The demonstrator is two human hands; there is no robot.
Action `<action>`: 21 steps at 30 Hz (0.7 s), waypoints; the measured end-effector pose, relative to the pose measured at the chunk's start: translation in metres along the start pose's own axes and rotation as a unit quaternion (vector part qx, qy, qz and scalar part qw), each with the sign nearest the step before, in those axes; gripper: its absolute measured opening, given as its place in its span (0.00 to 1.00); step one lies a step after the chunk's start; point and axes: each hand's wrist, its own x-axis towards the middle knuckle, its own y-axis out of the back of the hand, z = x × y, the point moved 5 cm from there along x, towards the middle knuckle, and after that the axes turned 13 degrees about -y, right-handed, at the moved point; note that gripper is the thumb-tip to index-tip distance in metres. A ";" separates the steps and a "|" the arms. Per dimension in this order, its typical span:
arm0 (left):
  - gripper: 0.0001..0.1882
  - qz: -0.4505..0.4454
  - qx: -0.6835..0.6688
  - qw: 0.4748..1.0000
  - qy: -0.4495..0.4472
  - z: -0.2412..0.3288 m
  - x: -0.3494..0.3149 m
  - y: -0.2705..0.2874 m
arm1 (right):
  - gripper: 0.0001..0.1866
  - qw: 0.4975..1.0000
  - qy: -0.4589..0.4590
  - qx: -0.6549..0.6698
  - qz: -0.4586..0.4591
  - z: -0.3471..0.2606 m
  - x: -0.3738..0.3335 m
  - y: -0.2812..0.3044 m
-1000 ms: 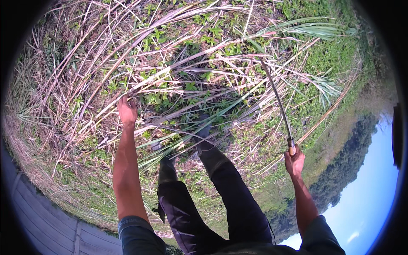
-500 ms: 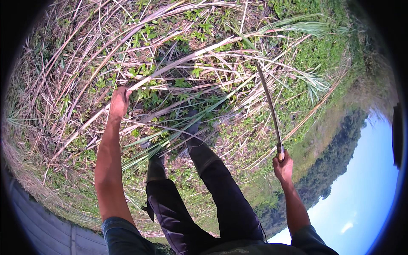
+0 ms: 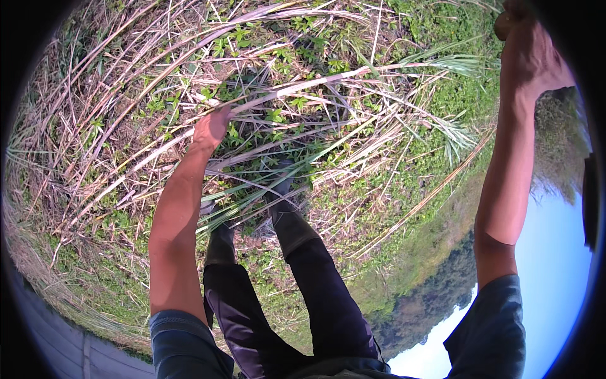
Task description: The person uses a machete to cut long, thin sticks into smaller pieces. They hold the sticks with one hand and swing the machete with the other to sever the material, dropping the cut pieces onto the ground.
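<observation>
1. Head view: the left hand [image 3: 210, 128] is closed around a long dry cane stalk [image 3: 158, 148] lying among green weeds [image 3: 278, 117].
2. The right hand [image 3: 527, 54] is raised near the rim, fist probably clenched on a handle; the blade can't be seen.
3. The stalk is best pulled taut, with the legs [image 3: 303, 252] kept clear.

Dry stalks [image 3: 189, 136] crowd the ground — sky [image 3: 555, 278] open rightward.

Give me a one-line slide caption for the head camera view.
Left hand grips a dry cane stalk among green weeds while the right hand is raised high.
</observation>
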 end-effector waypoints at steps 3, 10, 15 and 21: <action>0.14 0.043 -0.027 0.999 -0.013 0.003 -0.003 0.020 | 0.11 0.918 -0.224 -0.308 -0.113 0.170 -0.161 0.062; 0.20 -0.002 0.047 0.999 0.021 -0.026 -0.050 0.095 | 0.17 0.542 -0.580 -0.549 -0.263 0.172 -0.442 0.260; 0.20 -0.006 0.009 1.000 -0.009 0.008 -0.108 0.090 | 0.16 0.706 -0.559 -0.392 -0.188 0.084 -0.434 0.268; 0.12 0.179 -0.090 0.979 -0.031 0.128 -0.192 0.186 | 0.13 0.742 -0.666 -0.003 0.072 -0.015 -0.338 0.212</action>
